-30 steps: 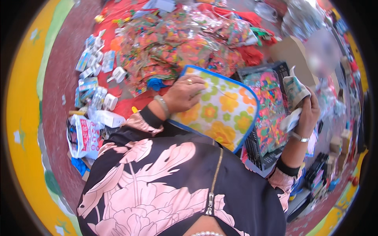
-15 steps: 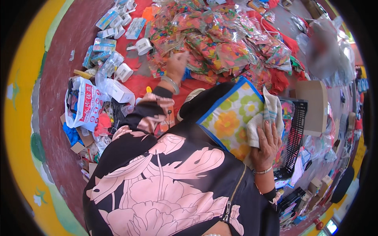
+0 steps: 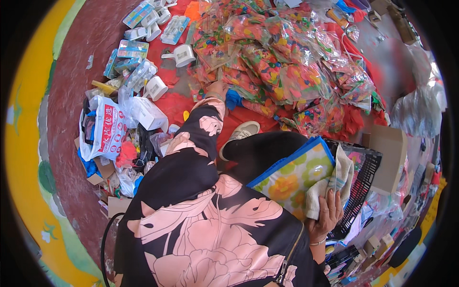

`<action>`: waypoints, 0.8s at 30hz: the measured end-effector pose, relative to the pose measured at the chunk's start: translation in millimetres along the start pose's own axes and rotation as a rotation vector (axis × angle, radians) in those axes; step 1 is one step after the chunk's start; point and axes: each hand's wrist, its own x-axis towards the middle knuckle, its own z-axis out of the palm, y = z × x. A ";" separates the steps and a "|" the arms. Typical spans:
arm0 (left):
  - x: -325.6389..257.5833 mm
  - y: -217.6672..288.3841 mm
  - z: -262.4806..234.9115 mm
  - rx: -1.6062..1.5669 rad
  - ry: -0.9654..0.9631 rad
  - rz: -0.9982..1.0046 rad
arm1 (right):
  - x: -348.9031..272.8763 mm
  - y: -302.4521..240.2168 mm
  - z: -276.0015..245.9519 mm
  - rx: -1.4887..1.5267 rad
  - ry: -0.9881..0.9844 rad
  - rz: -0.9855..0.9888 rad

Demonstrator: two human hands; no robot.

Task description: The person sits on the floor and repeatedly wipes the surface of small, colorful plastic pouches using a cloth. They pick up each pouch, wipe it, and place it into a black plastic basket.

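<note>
My left hand [image 3: 217, 88] reaches forward to the near edge of a heap of clear plastic packets [image 3: 267, 62] filled with small colourful pieces. Its fingers are mostly hidden against the packets, so I cannot make out any hold. On my right side, my right hand [image 3: 327, 213] rests with its fingers extended and slightly apart on a folded white knitted cloth [image 3: 315, 193] with stripes. Beneath and beside that cloth, a flower-patterned cloth [image 3: 287, 182] with a blue border lies across my leg. Blue crumpled material [image 3: 233, 99] sits just right of my left hand.
White handled containers [image 3: 183, 55] and boxed items [image 3: 133, 49] stand at the left. Below them are a white plastic bag [image 3: 107, 129] and a white box [image 3: 148, 114]. At the right stand a black plastic crate [image 3: 358, 191] and an open cardboard box [image 3: 388, 158]. Red sheeting [image 3: 174, 103] covers the floor.
My left arm has stretched further forward, bringing my left hand against the packets. The view has shifted, and my right hand stays on the white cloth.
</note>
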 end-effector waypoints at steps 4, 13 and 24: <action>-10.3 57.3 13.2 0.497 -0.172 0.111 | -0.5 -5.1 1.1 -0.011 -0.031 0.048; 29.8 70.5 38.7 1.059 -0.203 -0.162 | -1.5 2.4 2.2 0.031 -0.049 0.072; 55.1 32.6 13.6 0.484 0.009 -0.439 | -0.8 4.7 -5.0 0.063 -0.062 0.084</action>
